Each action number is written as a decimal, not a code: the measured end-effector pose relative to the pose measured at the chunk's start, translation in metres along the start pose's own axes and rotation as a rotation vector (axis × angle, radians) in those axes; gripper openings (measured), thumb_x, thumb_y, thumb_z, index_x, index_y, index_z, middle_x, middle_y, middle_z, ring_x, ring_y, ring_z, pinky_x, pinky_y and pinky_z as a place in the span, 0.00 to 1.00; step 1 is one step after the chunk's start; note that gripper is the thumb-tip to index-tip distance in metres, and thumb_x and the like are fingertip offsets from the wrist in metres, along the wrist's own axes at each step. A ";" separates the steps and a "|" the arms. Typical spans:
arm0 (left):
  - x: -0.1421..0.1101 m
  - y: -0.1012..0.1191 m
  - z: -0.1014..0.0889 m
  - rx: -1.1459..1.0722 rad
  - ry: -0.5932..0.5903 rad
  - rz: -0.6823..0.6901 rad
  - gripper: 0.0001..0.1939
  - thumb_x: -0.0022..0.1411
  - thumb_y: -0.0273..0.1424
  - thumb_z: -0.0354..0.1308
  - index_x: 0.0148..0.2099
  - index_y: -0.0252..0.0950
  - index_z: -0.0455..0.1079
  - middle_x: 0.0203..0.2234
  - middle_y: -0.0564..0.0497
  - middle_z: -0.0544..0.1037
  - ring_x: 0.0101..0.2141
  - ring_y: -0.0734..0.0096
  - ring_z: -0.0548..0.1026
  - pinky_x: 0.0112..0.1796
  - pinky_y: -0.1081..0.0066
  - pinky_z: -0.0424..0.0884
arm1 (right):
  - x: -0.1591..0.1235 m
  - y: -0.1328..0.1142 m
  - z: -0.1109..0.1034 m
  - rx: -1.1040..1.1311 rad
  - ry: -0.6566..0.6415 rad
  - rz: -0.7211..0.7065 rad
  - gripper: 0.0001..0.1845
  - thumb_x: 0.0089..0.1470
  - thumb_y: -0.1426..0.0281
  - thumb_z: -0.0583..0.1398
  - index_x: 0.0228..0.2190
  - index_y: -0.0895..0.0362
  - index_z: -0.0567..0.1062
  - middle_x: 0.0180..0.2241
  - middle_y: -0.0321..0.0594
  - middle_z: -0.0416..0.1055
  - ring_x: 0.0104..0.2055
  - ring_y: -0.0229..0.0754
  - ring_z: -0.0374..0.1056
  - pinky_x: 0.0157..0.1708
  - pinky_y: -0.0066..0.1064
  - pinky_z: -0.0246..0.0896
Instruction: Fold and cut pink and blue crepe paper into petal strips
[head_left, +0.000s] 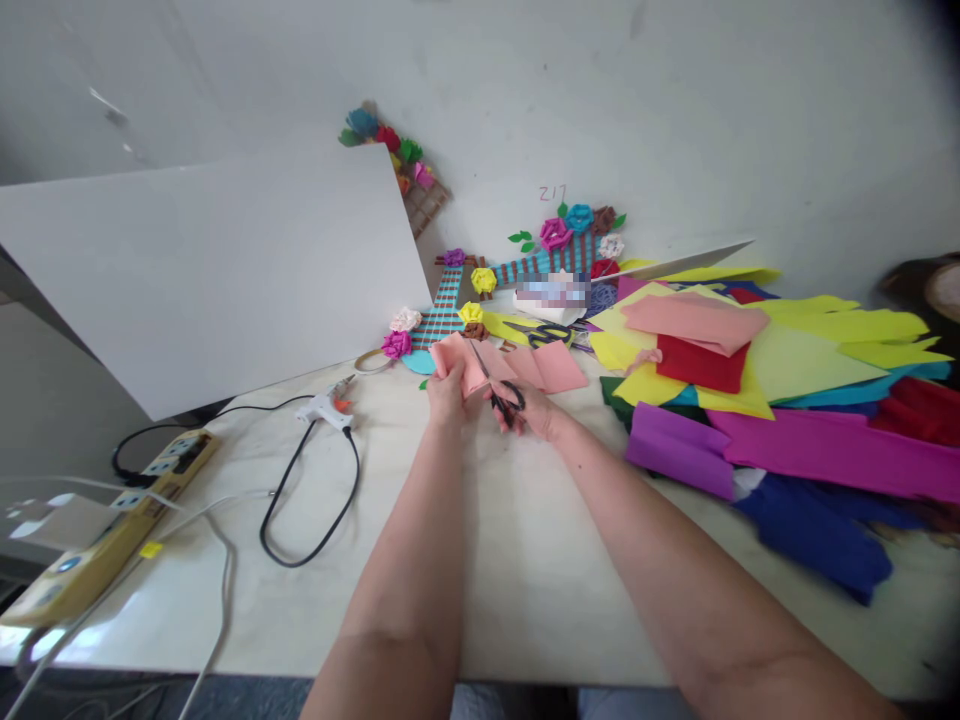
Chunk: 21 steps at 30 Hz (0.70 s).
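We have the pink paper point(466, 370) pinched in the closed fingers of our left hand point(448, 394), and our right hand point(529, 410) grips the scissors point(495, 394) by the handles, blades against the paper. To cut well, we should hold the paper taut close to the blades, with the left fingertips out of their line. Long, even strokes and turning the paper rather than the wrist should leave a cleaner edge; thin, soft paper like this could bunch or slip if we squeeze too fast.

The paper is pale pink, folded and slightly rumpled at the left, with flatter, creased panels reaching right behind our hand. Whether those are all one piece, we cannot tell. It lies towards the far edge of the bench point(517, 560), between its left and right ends.
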<state>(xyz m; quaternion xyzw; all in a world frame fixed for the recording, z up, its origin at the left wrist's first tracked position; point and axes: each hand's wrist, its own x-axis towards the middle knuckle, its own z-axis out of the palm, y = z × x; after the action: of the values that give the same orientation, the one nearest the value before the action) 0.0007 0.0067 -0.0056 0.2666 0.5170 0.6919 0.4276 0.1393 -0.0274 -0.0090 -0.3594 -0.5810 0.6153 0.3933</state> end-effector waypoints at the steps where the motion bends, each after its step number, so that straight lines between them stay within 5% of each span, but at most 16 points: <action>1: 0.000 0.000 0.000 -0.014 -0.026 -0.004 0.14 0.42 0.35 0.63 0.31 0.31 0.68 0.18 0.52 0.70 0.22 0.74 0.70 0.23 0.75 0.64 | 0.000 0.000 0.000 0.011 -0.008 0.008 0.27 0.45 0.48 0.58 0.35 0.60 0.71 0.18 0.34 0.67 0.15 0.34 0.64 0.06 0.20 0.48; 21: -0.008 0.001 0.003 -0.103 -0.132 -0.021 0.15 0.40 0.34 0.63 0.30 0.31 0.67 0.19 0.51 0.71 0.19 0.74 0.69 0.21 0.73 0.64 | -0.001 -0.006 0.003 -0.022 0.023 0.004 0.26 0.46 0.47 0.57 0.34 0.58 0.69 0.16 0.30 0.64 0.13 0.32 0.61 0.05 0.20 0.45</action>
<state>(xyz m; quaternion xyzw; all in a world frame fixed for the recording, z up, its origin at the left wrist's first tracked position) 0.0067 0.0015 -0.0031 0.2839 0.4543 0.6940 0.4810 0.1375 -0.0289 -0.0031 -0.3721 -0.5824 0.6054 0.3947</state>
